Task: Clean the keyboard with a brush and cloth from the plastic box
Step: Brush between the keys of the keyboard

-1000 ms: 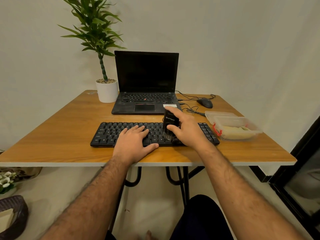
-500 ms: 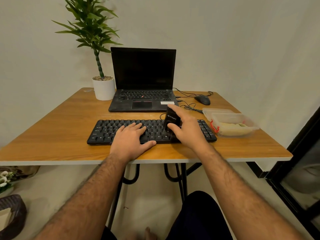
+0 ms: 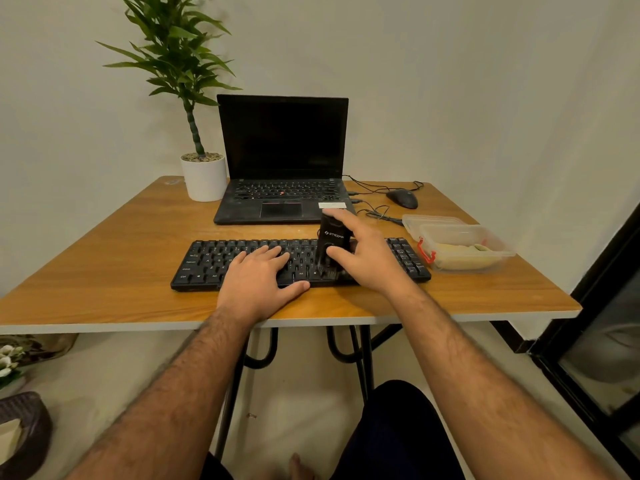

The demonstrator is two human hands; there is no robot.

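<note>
Gripping brush: right hand (image 3: 367,261) curls around the black brush (image 3: 331,245), bristles down on the keys.
Left hand (image 3: 258,280): flat, fingers straight, pressing the keyboard (image 3: 207,261).
Plastic box (image 3: 460,251): on tabletop (image 3: 104,271), right of keyboard.

plain pale wall (image 3: 450,81); wooden table (image 3: 104,271); pale floor (image 3: 304,393)

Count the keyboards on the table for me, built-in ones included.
2: the separate black keyboard at the table's near edge under both hands, and the laptop's built-in keyboard behind it. None looks hidden.
</note>
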